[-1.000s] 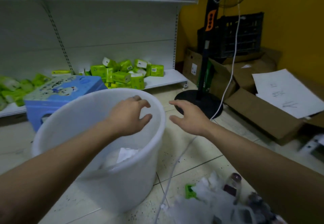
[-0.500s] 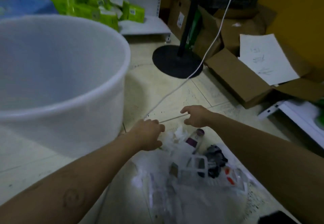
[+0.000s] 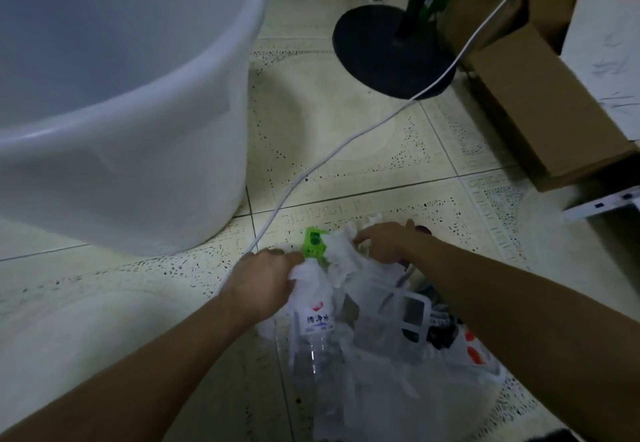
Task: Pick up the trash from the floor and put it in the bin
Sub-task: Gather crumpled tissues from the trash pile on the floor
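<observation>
Tiled floor (image 3: 346, 151): left hand (image 3: 263, 282), right hand (image 3: 384, 244) both closed on crumpled tissue (image 3: 341, 258).

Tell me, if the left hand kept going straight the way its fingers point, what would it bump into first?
Probably the green plastic piece, just beyond the left hand, which is already on crumpled white paper. Depth is hard to judge.

I can see only one label: a white band on the clear plastic bottle (image 3: 313, 324), at 6 o'clock, with a red mark over blue characters too blurred to read. The paper sheet (image 3: 609, 71), at 2 o'clock, bears faint, illegible scribbles.
</observation>
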Action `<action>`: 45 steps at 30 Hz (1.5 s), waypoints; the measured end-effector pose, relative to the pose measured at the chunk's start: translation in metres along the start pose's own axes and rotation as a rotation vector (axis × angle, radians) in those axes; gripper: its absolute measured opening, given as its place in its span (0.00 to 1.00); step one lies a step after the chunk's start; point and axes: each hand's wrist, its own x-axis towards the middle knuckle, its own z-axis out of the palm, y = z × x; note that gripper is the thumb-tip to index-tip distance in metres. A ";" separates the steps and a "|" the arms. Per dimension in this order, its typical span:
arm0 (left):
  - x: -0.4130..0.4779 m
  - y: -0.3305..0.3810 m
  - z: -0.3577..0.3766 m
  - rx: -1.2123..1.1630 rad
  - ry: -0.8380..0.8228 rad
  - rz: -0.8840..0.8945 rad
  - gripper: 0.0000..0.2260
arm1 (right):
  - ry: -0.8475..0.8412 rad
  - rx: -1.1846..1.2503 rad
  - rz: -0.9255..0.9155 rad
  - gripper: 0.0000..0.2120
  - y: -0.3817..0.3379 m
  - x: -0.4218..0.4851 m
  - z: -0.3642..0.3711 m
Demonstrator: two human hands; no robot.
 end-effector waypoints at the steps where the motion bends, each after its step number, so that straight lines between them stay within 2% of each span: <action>1: 0.000 -0.003 -0.004 -0.071 0.026 -0.006 0.10 | 0.006 -0.004 0.014 0.18 -0.001 0.003 -0.001; 3: 0.000 -0.007 -0.014 -0.191 0.061 -0.026 0.12 | 0.007 -0.007 0.053 0.18 -0.003 0.005 -0.007; 6: 0.003 -0.013 -0.024 -0.354 0.111 -0.079 0.15 | 0.041 0.058 0.054 0.11 0.000 0.006 -0.013; 7: 0.003 -0.014 -0.025 -0.364 0.103 -0.090 0.15 | 0.075 0.087 0.052 0.11 0.001 0.006 -0.013; 10: 0.007 -0.011 -0.026 -0.332 0.035 -0.155 0.09 | 0.294 0.220 0.035 0.16 0.008 0.000 -0.016; 11: 0.008 -0.009 -0.027 -0.340 0.003 -0.185 0.10 | 0.384 0.285 0.035 0.16 0.010 -0.004 -0.020; 13: 0.009 -0.007 -0.028 -0.354 -0.042 -0.187 0.12 | 0.512 0.400 0.013 0.14 0.013 -0.015 -0.029; 15: 0.010 -0.004 -0.030 -0.330 -0.057 -0.122 0.10 | 0.564 0.466 -0.041 0.10 0.015 -0.025 -0.037; 18: 0.007 0.002 -0.039 -0.379 -0.026 -0.051 0.22 | 0.566 0.624 -0.079 0.05 0.011 -0.045 -0.047; 19: 0.007 0.004 -0.044 -0.403 -0.005 -0.054 0.25 | 0.541 0.685 -0.082 0.04 0.009 -0.053 -0.050; 20: 0.007 0.007 -0.049 -0.403 0.020 -0.055 0.23 | 0.511 0.737 -0.090 0.05 0.007 -0.061 -0.054; 23: 0.009 0.015 -0.068 -0.336 0.100 -0.015 0.04 | 0.471 0.801 -0.155 0.04 0.003 -0.086 -0.070; 24: 0.009 0.020 -0.075 -0.329 0.135 -0.005 0.03 | 0.482 0.791 -0.185 0.02 0.000 -0.095 -0.075; 27: 0.006 0.038 -0.099 -0.350 0.255 0.051 0.09 | 0.522 0.812 -0.239 0.09 -0.006 -0.117 -0.088; 31: 0.007 0.068 -0.140 -0.479 0.391 0.073 0.09 | 0.616 0.954 -0.274 0.06 -0.011 -0.146 -0.108; 33: 0.010 0.080 -0.162 -0.509 0.446 0.093 0.10 | 0.708 1.071 -0.317 0.03 -0.016 -0.165 -0.119; 35: 0.010 0.089 -0.184 -0.516 0.461 0.113 0.12 | 0.809 1.134 -0.329 0.04 -0.024 -0.182 -0.132; 38: 0.004 0.091 -0.213 -0.527 0.499 0.065 0.08 | 0.926 1.191 -0.356 0.06 -0.045 -0.201 -0.150; 43: -0.024 0.063 -0.252 -0.325 0.621 0.059 0.10 | 0.793 1.446 -0.574 0.09 -0.103 -0.215 -0.182; 45: -0.039 0.049 -0.268 -0.234 0.727 0.044 0.11 | 0.853 1.373 -0.674 0.06 -0.127 -0.215 -0.195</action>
